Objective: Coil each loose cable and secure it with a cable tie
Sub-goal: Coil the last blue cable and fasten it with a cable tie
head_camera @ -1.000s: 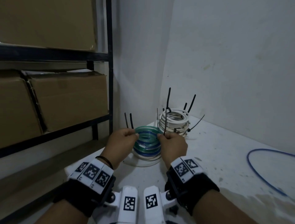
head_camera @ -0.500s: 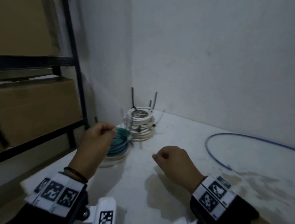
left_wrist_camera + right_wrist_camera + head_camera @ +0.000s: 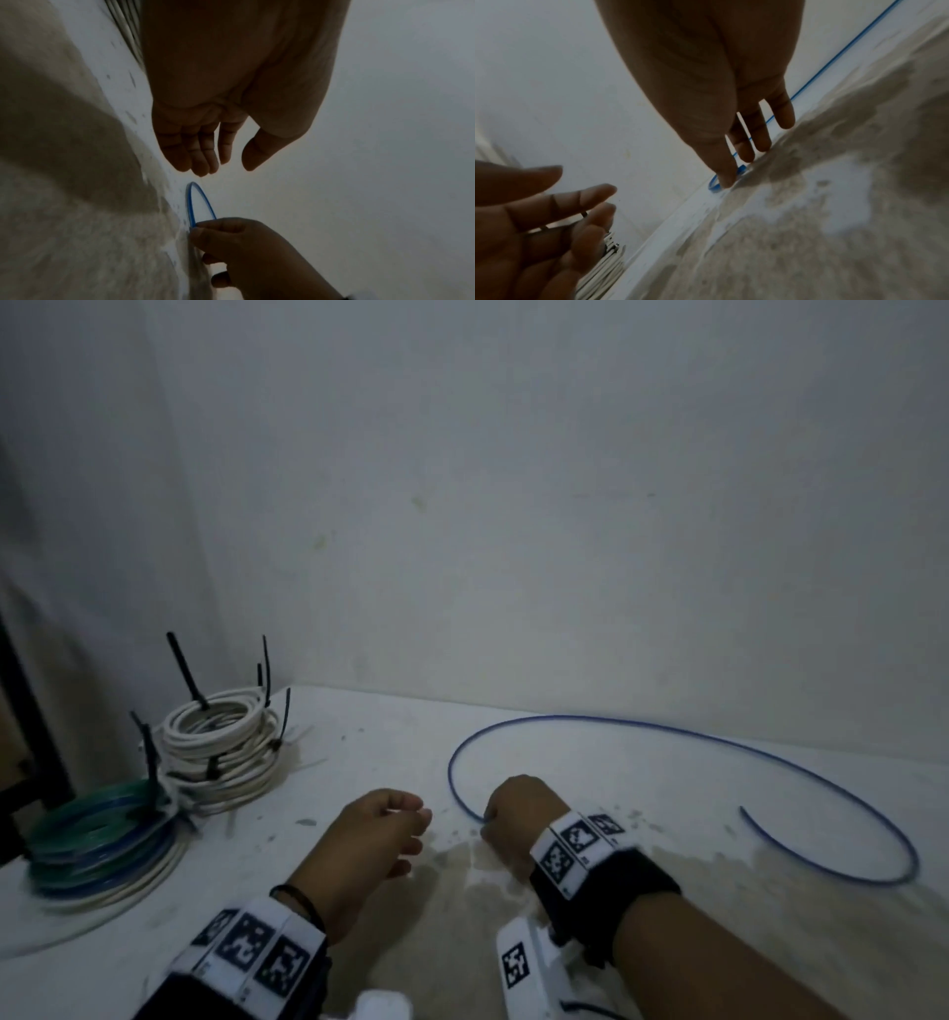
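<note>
The right hand (image 3: 516,814) pinches one end of the loose blue cable (image 3: 683,737) on the counter (image 3: 359,747); the left hand (image 3: 377,829) hovers beside it, fingers relaxed, empty.

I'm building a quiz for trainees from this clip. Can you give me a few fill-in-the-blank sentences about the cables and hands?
1. The loose cable on the table is ____ in colour.
2. The ____ hand pinches that cable's end.
3. The left hand holds ____.
4. The white coils are bound with ____ cable ties.

Missing words: blue; right; nothing; black
</note>
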`<state>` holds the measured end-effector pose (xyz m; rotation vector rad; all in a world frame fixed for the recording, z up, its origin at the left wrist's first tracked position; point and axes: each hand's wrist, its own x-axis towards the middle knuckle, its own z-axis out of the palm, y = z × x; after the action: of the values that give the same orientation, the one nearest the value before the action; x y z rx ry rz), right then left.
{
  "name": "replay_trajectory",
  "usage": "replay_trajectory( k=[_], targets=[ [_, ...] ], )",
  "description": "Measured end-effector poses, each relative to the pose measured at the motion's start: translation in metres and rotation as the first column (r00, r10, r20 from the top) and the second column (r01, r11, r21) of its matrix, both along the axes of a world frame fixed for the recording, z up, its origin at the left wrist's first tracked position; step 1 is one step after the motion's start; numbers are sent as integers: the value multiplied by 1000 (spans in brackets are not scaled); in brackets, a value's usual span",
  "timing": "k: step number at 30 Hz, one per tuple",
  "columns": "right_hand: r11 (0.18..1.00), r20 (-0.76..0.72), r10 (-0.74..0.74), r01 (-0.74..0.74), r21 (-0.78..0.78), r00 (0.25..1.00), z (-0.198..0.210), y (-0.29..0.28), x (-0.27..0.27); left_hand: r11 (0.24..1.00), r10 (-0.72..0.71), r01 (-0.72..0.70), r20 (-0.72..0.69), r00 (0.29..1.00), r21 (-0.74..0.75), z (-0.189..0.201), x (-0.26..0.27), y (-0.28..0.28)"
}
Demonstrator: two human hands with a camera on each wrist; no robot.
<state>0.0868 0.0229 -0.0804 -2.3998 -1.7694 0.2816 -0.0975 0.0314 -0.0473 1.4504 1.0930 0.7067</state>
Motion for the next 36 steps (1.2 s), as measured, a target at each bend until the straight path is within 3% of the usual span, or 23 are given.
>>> replay_trajectory(
  k=[7,10,12,15,19,24,26,28,31,34,36],
  targets=[
    [966,-9,129,-123,226,992,26,-30,-2,999,38,-37,-51,998,16,-4,18,-1],
    [897,-59,264,-223,381,963,56,-67,-6,980,83,-52,153,985,-194,6,27,-4],
    [854,-90,357,-285,435,930,74,-96,-5,894,109,73,371,922,-443,13,30,-4],
    [834,-104,424,-343,432,899,92,-142,4,730,282,263,628,725,-631,29,29,-4],
    [880,-89,384,-336,335,919,99,-191,24,765,343,233,686,642,-601,54,31,-8],
    [966,-282,195,-134,221,939,99,-229,49,831,402,118,734,547,-544,78,30,-9],
    [961,-318,92,-1,275,944,93,-232,59,866,349,100,735,582,-490,81,32,-16],
    [934,-364,1,129,333,931,87,-230,67,912,229,106,707,670,-396,83,37,-33],
    [846,-448,-78,297,444,891,83,-225,72,957,59,138,638,767,-255,83,47,-64],
    [754,-472,-89,369,544,877,84,-217,68,963,-127,240,576,808,-124,82,55,-93],
    [690,-358,-119,337,641,926,90,-214,61,950,-192,294,545,816,-105,80,59,-107]
  ],
)
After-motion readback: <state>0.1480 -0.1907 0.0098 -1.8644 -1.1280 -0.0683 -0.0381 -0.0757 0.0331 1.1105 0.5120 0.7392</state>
